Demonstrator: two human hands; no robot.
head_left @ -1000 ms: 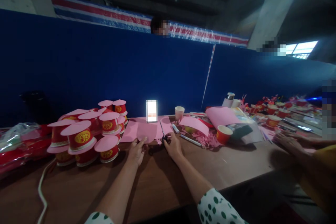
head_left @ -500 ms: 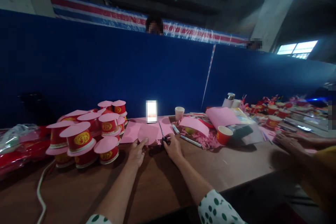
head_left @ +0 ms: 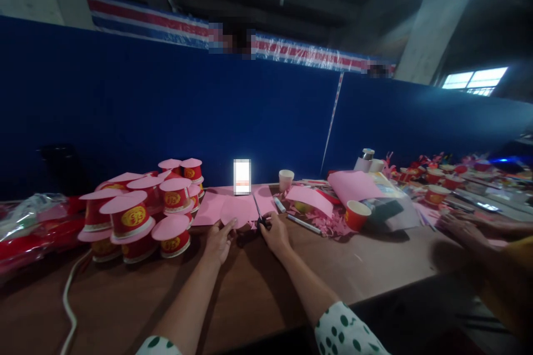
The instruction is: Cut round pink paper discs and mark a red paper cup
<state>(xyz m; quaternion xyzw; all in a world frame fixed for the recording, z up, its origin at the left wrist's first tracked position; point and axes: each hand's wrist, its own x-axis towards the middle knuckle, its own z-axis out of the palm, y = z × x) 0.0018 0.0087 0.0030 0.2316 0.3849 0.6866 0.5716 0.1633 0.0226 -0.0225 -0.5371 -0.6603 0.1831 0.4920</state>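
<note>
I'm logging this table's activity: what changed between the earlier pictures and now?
Above the blue partition, one person's head and, further right, another person's head have moved leftward. At the table, nothing was visibly taken up or let go: the left hand still pinches the round pink paper, the right hand still holds the scissors, and the red cups stay stacked.

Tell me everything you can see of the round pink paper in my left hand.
The round pink paper looks thin, plain and uncreased, with a curved edge. Your left hand pinches its near edge, thumb on top. In view it overlaps larger pink sheets; whether it rests on them is unclear. The scissors are just to its right.
</note>
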